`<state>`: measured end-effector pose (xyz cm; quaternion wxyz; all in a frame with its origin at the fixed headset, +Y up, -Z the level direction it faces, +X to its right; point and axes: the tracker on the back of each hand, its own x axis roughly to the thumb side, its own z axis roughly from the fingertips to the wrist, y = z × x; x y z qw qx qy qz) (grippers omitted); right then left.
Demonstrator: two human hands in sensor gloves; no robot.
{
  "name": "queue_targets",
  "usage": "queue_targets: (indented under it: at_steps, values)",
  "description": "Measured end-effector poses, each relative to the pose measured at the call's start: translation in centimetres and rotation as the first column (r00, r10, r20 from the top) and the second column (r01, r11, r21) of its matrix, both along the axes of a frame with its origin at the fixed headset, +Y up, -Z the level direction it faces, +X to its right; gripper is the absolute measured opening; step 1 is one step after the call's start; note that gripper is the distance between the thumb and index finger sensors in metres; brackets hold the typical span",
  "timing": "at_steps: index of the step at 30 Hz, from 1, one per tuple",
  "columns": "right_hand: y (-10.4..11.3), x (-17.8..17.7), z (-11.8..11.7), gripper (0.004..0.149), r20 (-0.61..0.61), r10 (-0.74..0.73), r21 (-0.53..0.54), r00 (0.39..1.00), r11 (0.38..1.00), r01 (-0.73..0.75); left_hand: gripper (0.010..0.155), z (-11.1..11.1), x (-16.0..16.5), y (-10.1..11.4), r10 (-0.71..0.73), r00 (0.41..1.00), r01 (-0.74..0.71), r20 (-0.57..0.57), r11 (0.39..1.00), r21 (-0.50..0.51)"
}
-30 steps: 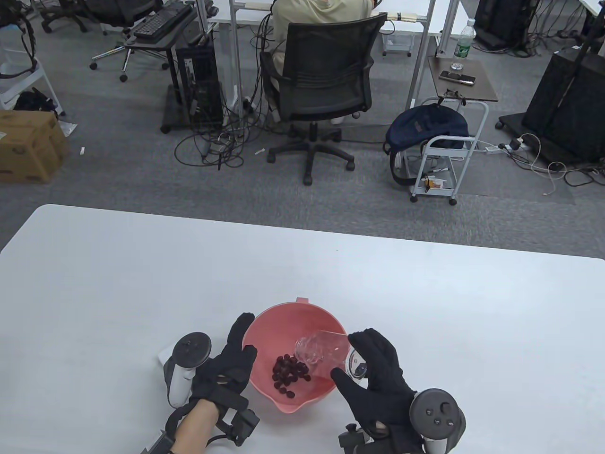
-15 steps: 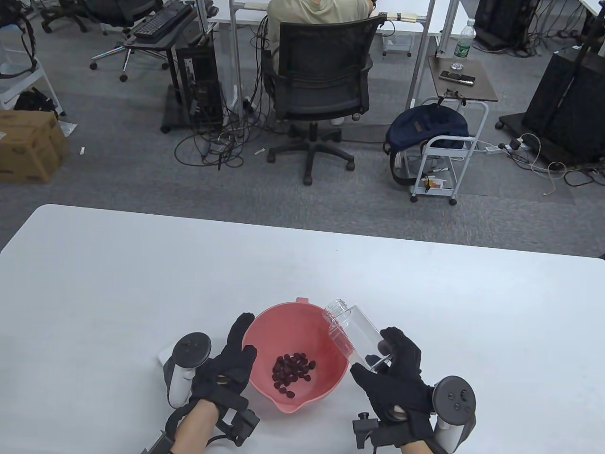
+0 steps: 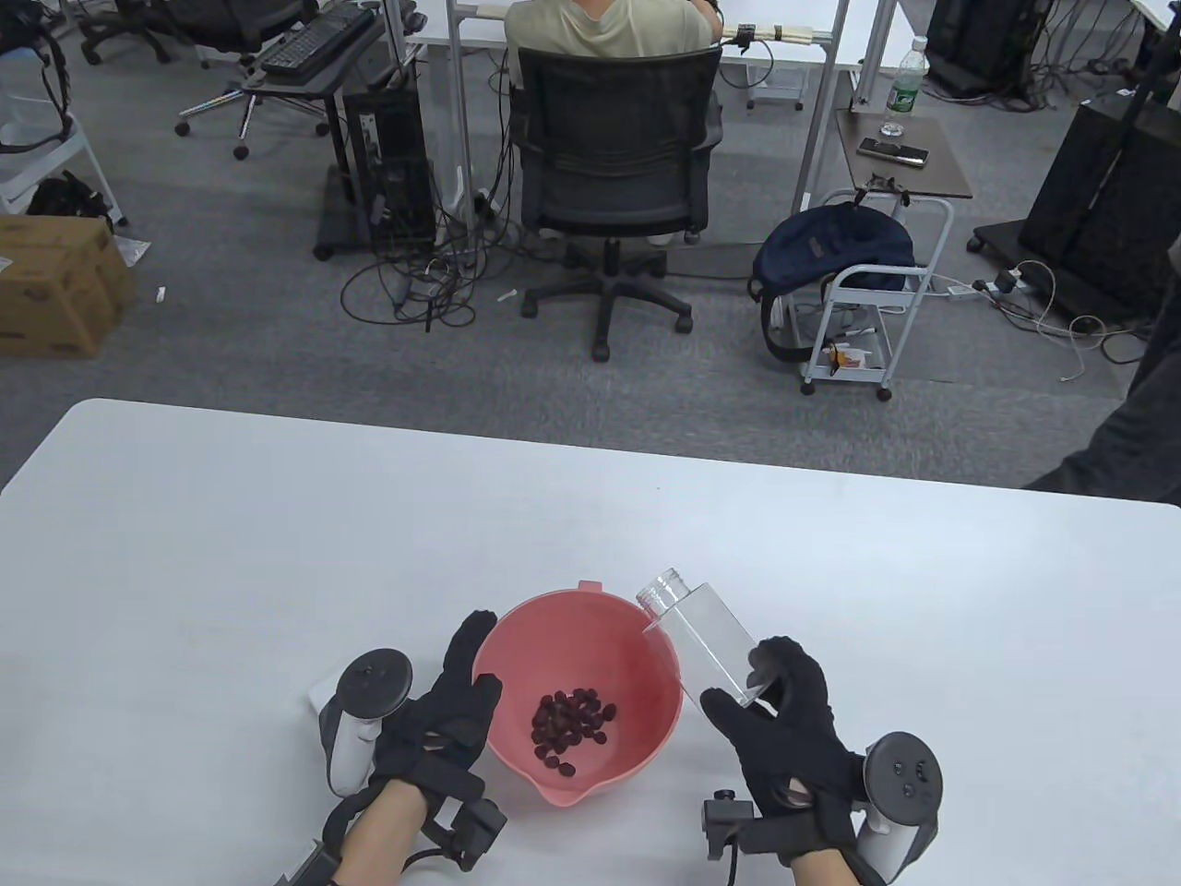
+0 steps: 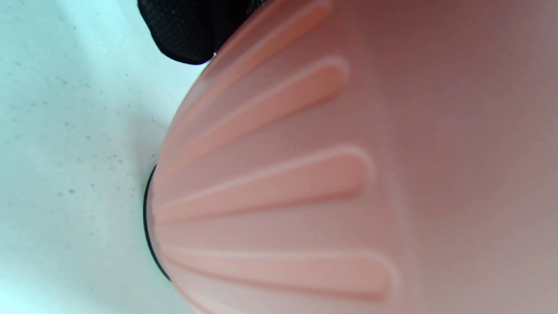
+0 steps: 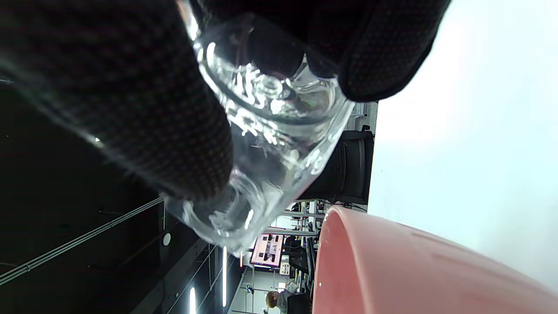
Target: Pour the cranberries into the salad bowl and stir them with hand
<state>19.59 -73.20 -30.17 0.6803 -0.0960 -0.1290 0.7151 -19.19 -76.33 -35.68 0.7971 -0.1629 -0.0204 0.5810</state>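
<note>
The right hand (image 3: pixel 784 738) has its fingers (image 3: pixel 780 660) and thumb curled round the base of the empty bottle (image 3: pixel 706 641), mouth tilted up, just beside the bowl (image 3: pixel 590 614). The left hand (image 3: pixel 443 715) lies with fingers (image 3: pixel 466 637) straight against the bowl's wall. The cranberries (image 3: pixel 572 724) sit heaped in the bowl's bottom, between both hands. Risk: clear plastic held only at its base could slip and knock the rim; stirring one-handed could tip the light bowl on the table (image 3: pixel 277 554).

An office: grey carpet, desks, a mesh swivel chair (image 3: pixel 614 138) (someone seated), a computer tower (image 3: pixel 392 161), tangled floor cables (image 3: pixel 420 286).
</note>
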Motion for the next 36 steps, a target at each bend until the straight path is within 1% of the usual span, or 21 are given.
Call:
queue_targets:
  at_steps: [5,6,8,11,16,18,22,24,27,28,31,36]
  values:
    - [-0.6,0.2,-0.4,0.1,-0.021,-0.006,-0.043,1.0,0.999,0.005,0.063,0.0,0.0,0.0,0.0,1.0,0.0,0.0,1.0,0.0]
    - [-0.8,0.3,-0.5,0.1,-0.016,-0.008,-0.049,1.0,0.999,0.008,0.065,0.0,0.0,0.0,0.0,1.0,0.0,0.0,1.0,0.0]
    - [-1.2,0.5,-0.8,0.099,-0.016,0.0,-0.071,1.0,0.997,-0.001,0.063,0.0,0.0,0.0,0.0,1.0,0.0,-0.001,1.0,0.0]
    - [-1.9,0.7,-1.2,0.093,-0.016,0.011,-0.105,1.0,0.994,-0.013,0.063,0.0,0.0,0.0,0.0,1.0,0.0,-0.001,1.0,0.0]
    - [-3.3,1.2,-1.8,0.092,0.035,0.174,-0.178,0.984,0.97,-0.165,0.063,0.0,0.0,0.0,0.001,1.0,-0.001,-0.001,1.0,0.0]
    - [-3.9,1.4,-2.0,0.092,0.049,0.213,-0.209,0.976,0.958,-0.198,0.063,0.0,0.0,0.0,0.0,1.0,0.0,-0.002,1.0,0.0]
    - [-5.2,1.8,-2.3,0.093,0.056,0.31,-0.294,0.949,0.913,-0.281,0.063,0.0,0.0,-0.1,0.001,1.0,-0.001,0.0,1.0,-0.002]
    - [-5.6,2.0,-2.6,0.093,0.032,0.347,-0.353,0.937,0.881,-0.314,0.063,0.0,0.0,-0.1,0.004,1.0,-0.004,0.001,1.0,-0.003]
    - [-6.0,2.0,-2.9,0.093,-0.003,0.374,-0.406,0.927,0.847,-0.343,0.064,0.0,0.0,-0.1,0.005,1.0,-0.005,0.003,1.0,-0.003]
    - [-6.1,2.0,-3.0,0.093,-0.021,0.4,-0.432,0.916,0.823,-0.369,0.064,0.0,0.0,-0.1,0.005,1.0,-0.005,0.003,1.0,-0.003]
    - [-6.5,1.9,-3.2,0.093,-0.067,0.425,-0.47,0.903,0.785,-0.404,0.064,0.0,0.0,0.0,0.008,1.0,-0.008,0.004,1.0,-0.005]
    - [-6.8,1.7,-3.3,0.092,-0.104,0.487,-0.516,0.867,0.719,-0.466,0.064,0.0,0.0,0.0,0.011,1.0,-0.011,0.005,1.0,-0.007]
